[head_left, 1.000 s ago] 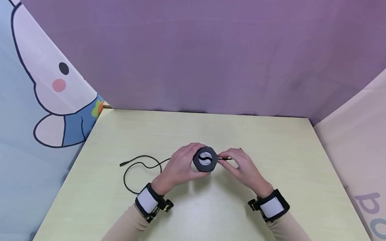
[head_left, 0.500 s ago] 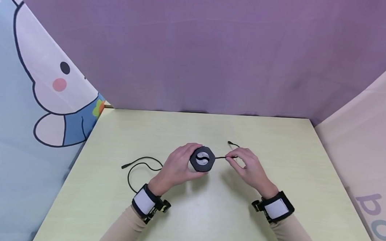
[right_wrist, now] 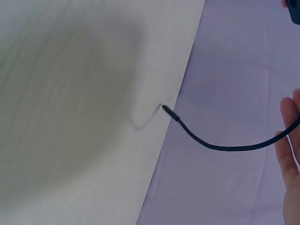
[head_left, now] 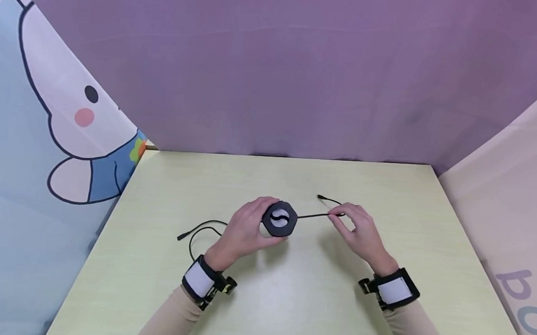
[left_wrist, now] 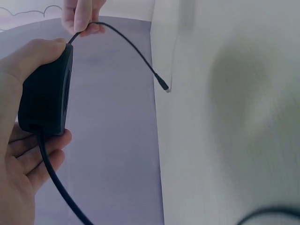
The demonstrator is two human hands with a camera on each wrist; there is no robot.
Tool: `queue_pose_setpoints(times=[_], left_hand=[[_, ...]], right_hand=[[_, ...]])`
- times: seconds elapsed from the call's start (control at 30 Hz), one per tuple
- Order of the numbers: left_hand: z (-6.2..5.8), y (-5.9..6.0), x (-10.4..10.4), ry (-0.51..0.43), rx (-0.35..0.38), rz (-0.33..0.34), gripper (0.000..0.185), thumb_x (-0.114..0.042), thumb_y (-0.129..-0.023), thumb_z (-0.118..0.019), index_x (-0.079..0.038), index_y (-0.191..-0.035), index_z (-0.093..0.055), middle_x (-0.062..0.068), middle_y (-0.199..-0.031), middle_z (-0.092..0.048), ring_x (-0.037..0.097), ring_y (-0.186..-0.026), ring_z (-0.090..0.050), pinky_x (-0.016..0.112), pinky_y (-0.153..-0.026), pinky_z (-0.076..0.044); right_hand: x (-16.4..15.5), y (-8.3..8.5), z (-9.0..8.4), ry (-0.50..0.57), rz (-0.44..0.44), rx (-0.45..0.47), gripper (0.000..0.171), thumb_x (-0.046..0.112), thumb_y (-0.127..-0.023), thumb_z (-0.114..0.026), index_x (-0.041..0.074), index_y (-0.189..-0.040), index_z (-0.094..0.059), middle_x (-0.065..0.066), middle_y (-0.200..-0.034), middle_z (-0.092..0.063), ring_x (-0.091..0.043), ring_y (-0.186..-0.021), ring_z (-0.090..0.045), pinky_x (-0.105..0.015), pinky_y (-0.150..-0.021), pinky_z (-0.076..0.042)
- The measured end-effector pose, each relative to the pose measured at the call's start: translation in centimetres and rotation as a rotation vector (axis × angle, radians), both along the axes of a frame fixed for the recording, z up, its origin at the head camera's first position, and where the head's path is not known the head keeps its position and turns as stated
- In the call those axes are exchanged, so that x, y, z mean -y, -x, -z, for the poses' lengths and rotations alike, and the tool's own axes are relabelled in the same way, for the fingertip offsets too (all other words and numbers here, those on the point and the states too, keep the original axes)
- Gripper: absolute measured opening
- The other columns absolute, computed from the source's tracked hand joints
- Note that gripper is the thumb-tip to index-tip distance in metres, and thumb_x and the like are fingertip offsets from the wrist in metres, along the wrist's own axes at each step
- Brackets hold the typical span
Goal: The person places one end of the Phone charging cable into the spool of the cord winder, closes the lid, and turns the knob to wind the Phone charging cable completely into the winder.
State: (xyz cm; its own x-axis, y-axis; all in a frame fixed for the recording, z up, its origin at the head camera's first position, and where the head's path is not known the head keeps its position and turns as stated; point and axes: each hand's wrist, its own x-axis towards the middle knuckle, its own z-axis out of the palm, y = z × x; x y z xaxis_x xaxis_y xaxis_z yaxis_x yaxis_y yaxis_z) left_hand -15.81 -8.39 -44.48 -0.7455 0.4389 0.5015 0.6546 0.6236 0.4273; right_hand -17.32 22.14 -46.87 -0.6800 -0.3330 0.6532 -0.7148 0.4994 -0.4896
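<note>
Shifted since half a second ago: my right grip [head_left: 366, 238], farther toward 3 o'clock, pinching the black cable [head_left: 313, 216]. My left grip [head_left: 241, 232] curls round the black hexagonal case [head_left: 279, 218], held above the counter [head_left: 280, 299]; cable tip [head_left: 320, 197] at the case's 2 o'clock.

Left hand [left_wrist: 18, 168] grips a dark case [left_wrist: 44, 93]; a cable [left_wrist: 60, 186] descends from its lower end; right hand [left_wrist: 83, 18] pinches a cord [left_wrist: 129, 41] ending in a connector [left_wrist: 161, 83].
</note>
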Motion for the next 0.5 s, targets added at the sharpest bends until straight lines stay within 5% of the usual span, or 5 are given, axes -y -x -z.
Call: queue_pose_setpoints(times=[0.5], left_hand=[[-0.2, -0.1, 0.1, 0.0, 0.021, 0.002, 0.083, -0.038, -0.067, -0.098, -0.006, -0.133, -0.06, 0.009, -0.128, -0.067, 0.023, -0.113, -0.067, 0.042, -0.095, -0.057]], right_hand=[[-1.4, -0.2, 0.2, 0.014, 0.047, 0.014, 0.029, -0.014, -0.079, -0.079, 0.006, -0.099, -0.073, -0.003, -0.091, -0.074, -0.021, -0.085, -0.066, -0.025, -0.088, -0.047]])
